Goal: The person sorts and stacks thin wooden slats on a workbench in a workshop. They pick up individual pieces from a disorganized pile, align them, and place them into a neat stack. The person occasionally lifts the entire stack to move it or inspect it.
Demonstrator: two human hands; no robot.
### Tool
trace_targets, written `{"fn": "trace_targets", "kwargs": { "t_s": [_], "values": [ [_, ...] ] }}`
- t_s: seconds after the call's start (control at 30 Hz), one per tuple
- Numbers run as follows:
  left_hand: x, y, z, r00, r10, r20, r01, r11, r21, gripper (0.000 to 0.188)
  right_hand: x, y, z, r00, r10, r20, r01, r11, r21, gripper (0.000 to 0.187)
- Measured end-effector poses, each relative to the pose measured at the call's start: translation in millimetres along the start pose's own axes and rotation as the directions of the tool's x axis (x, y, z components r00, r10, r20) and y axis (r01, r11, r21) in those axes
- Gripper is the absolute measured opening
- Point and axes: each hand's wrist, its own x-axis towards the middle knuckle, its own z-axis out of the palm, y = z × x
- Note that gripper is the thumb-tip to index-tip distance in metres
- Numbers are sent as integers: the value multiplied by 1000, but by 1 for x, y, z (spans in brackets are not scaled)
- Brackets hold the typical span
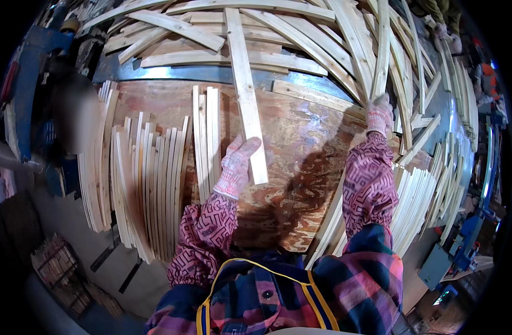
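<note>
My left hand [237,167], in a pale knit glove, is closed around the near end of a long, flat wooden slat [244,84]. The slat points away from me over the plywood board [289,195], its far end above the loose pile. At the right, my gloved right hand [380,116] grips the near end of another wooden slat [382,50], which lies among the heap; its fingertips are partly hidden. Just left of my left hand stands a narrow row of slats [207,134] on the board.
Loose slats [239,58] are heaped along the far side. Stacked slats [161,167] line the left, and more bundles [415,195] sit right of my right arm. Blue machinery [32,84] rises at far left. Another person's gloved hand [454,42] shows at the upper right.
</note>
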Motion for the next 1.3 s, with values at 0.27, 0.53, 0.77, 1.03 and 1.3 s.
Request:
{"fn": "trace_targets", "kwargs": {
  "t_s": [0.27, 0.53, 0.77, 1.03, 1.3],
  "values": [
    [-74, -32, 21, 995, -86, 44, 82, 993, 79, 35, -150, 17, 78, 889, -452, -74, 272, 390, 880, 75],
    [-113, -20, -75, 959, -204, 198, 170, 970, 174, 88, -337, 44, 106, 923, -242, 298, 260, 965, -20, 107],
    [-176, -16, -182, 939, 263, 223, -342, 786, 514, 52, -327, 81, 154, 715, -535, 449, 38, 672, 740, 55],
    [-228, -14, -263, 999, 37, -14, -34, 981, 190, 47, -450, 77, 150, 557, -564, 610, 511, 811, 284, 62],
    [-216, 76, -258, 968, 251, -10, -223, 877, 426, 46, -452, 32, 134, 421, -717, 556, 249, 680, 689, 36]
  ]
}}
